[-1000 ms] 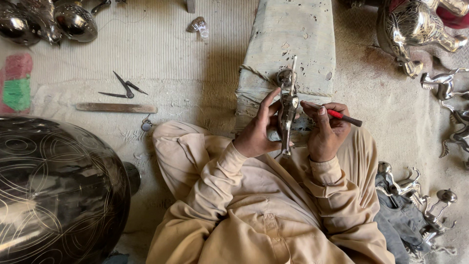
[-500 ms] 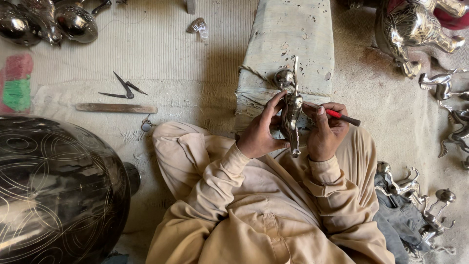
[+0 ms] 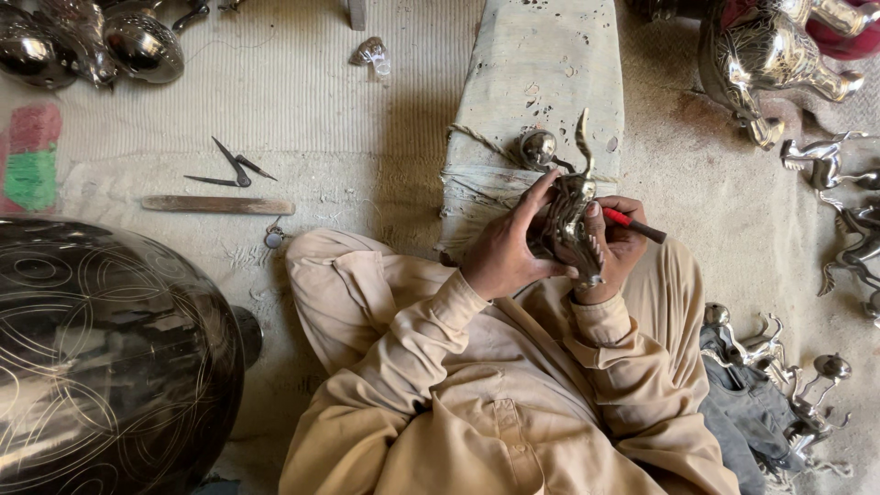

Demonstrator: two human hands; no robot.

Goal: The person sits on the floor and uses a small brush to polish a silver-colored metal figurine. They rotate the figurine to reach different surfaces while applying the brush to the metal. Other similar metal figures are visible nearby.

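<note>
Brass figurine [image 3: 573,215], a small shiny animal-like casting with a curved horn pointing away from the person, sits upright between both hands just in front of the near end of the cloth-wrapped block [image 3: 536,110], above the lap. Left hand [image 3: 509,247] wraps its left side, fingers [image 3: 541,192] curled and pressed against the metal up near the top. Right hand [image 3: 616,249] cups the right side, its fingers closed around the casting while also pinching a red-handled tool [image 3: 634,225], whose dark tip sticks out to the right.

Judging from this grip, the polished surface looks slippery; if either hand loosens, the piece could twist or drop onto the lap. The right hand does two jobs at once, so the tool could slide out or its point scratch the metal. The horn points up toward the block and might knock it if the piece tips away.

Compared with half a second ago, the figurine has turned slightly, its horn leaning more to the right, and the left fingers have shifted higher on it. Pointed dividers [image 3: 227,170] and a flat wooden stick [image 3: 218,205] on the floor mat [image 3: 302,101] lie where they were.
</note>
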